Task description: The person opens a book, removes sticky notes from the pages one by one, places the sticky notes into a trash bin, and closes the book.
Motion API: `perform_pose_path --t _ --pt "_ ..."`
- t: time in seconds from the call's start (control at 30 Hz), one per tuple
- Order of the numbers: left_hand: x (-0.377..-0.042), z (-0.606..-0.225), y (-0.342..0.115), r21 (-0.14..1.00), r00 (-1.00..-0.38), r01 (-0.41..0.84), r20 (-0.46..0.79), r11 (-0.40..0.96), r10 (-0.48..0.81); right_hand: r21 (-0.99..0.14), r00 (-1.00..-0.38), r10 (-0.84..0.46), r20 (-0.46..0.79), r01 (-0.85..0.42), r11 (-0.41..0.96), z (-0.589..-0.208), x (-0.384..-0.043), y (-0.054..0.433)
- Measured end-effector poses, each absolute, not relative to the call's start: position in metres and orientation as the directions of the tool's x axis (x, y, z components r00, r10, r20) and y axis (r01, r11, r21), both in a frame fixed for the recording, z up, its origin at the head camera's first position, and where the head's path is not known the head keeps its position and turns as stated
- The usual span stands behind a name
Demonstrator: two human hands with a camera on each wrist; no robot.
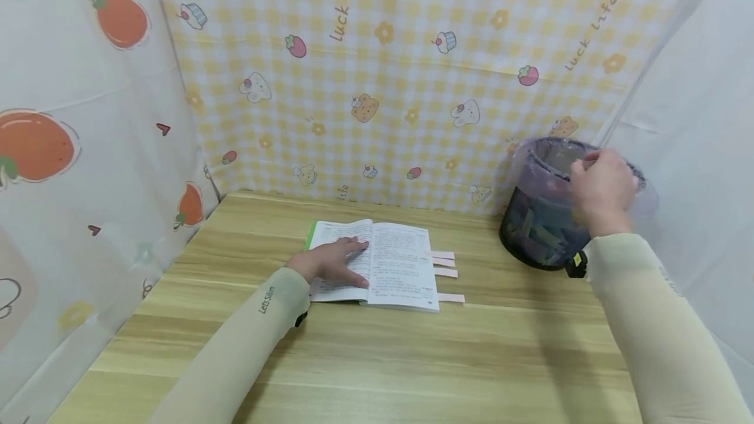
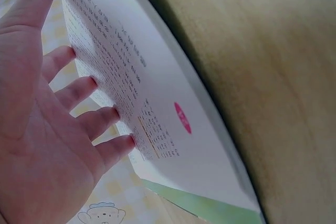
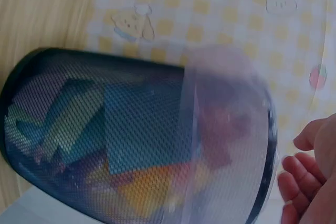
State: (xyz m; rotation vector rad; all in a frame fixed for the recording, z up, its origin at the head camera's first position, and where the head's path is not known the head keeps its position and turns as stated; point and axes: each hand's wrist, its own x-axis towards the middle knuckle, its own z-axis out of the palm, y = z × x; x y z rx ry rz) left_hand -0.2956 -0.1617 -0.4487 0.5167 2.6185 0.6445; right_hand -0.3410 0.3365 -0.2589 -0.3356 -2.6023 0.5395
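An open book (image 1: 403, 267) with printed pages lies on the table. My left hand (image 1: 336, 262) rests on its left page, fingers spread toward the middle fold. Seen from the left wrist, the fingertips (image 2: 114, 114) press on the printed page (image 2: 110, 51), which curves up toward the fold. Over the rim of a black mesh trash bin (image 1: 538, 231) is my right hand (image 1: 605, 187), its fingers bent loosely. In the right wrist view the thumb and fingers (image 3: 295, 187) stand apart beside the bin's mouth, and nothing shows between them.
Pink paper tabs (image 1: 446, 273) stick out past the book's right edge. A translucent purple bag (image 3: 231, 103) lines the bin, with coloured scraps (image 3: 149, 129) inside. A checked curtain (image 1: 383, 84) hangs behind the wooden table (image 1: 400, 371), and white cloths close off both sides.
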Motion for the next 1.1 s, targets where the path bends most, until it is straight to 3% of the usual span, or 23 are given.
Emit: perform_pose_path --t 0.2,0.33,0.67,0.9,1.1 --pt "-0.299 -0.45 -0.161 0.518 -0.854 0.243 -0.286 0.82 0.434 -0.366 -0.814 0.173 0.555 -0.052 0.929 -0.281 -0.34 0.299" --pt "-0.3 -0.45 -0.161 0.521 -0.855 0.236 -0.29 0.82 0.43 -0.348 -0.823 0.071 0.563 -0.158 0.924 -0.307 -0.337 0.269" --pt "-0.298 -0.453 -0.16 0.515 -0.855 0.231 -0.298 0.826 0.425 -0.366 -0.966 -0.124 0.228 -0.203 0.908 -0.4 -0.346 0.222" --pt "-0.296 -0.454 -0.161 0.521 -0.856 0.239 -0.285 0.82 0.43 -0.284 -0.963 -0.269 -0.001 -0.258 0.924 -0.45 -0.35 0.208" --pt "-0.297 -0.453 -0.161 0.523 -0.855 0.235 -0.289 0.819 0.43 -0.221 -0.957 -0.282 -0.072 -0.26 0.94 -0.462 -0.345 0.206"
